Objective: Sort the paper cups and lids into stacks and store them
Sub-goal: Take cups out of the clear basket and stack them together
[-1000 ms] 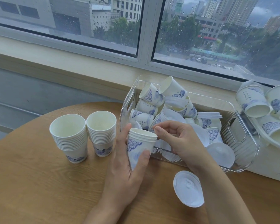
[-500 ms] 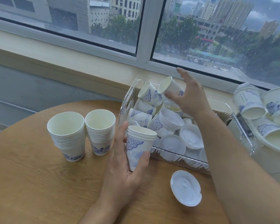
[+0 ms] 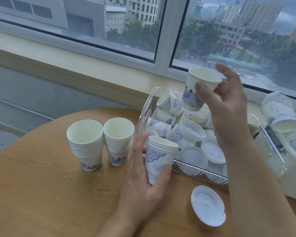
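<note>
Paper cup point(image 3: 197, 90), seemingly upright, is pinched in the right hand point(image 3: 229, 101), up-right of the short stack point(image 3: 159, 159) gripped by the left hand point(image 3: 143, 182).

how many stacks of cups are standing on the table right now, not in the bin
2: the left stack and the right stack stand side by side on the table. A third, short stack is in the left hand.
</note>
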{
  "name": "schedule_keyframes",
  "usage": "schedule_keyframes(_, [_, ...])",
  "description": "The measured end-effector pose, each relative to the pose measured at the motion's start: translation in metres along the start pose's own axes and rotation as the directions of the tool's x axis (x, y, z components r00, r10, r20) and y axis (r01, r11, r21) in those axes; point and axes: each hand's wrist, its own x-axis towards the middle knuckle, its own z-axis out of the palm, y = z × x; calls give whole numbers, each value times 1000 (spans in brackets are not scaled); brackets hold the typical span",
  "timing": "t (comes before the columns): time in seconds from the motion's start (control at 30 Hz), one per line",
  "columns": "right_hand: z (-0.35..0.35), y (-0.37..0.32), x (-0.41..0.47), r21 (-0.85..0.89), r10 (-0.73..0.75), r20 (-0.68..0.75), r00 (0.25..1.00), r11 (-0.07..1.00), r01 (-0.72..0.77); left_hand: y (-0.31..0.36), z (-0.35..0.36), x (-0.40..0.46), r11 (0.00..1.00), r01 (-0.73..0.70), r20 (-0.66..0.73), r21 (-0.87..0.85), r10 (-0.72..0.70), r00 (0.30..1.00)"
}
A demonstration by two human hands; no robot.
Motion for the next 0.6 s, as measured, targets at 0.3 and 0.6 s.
schedule_keyframes(0.3, [7,2,-52,92,173,363,916,971,-220,3,-1,0,999,-30,11,-12,30,999])
schedule_keyframes(0.6, [-2,21,-54,-69,249,496,832,966,-248,2,0,0,999,-47,-11,-24,47,999])
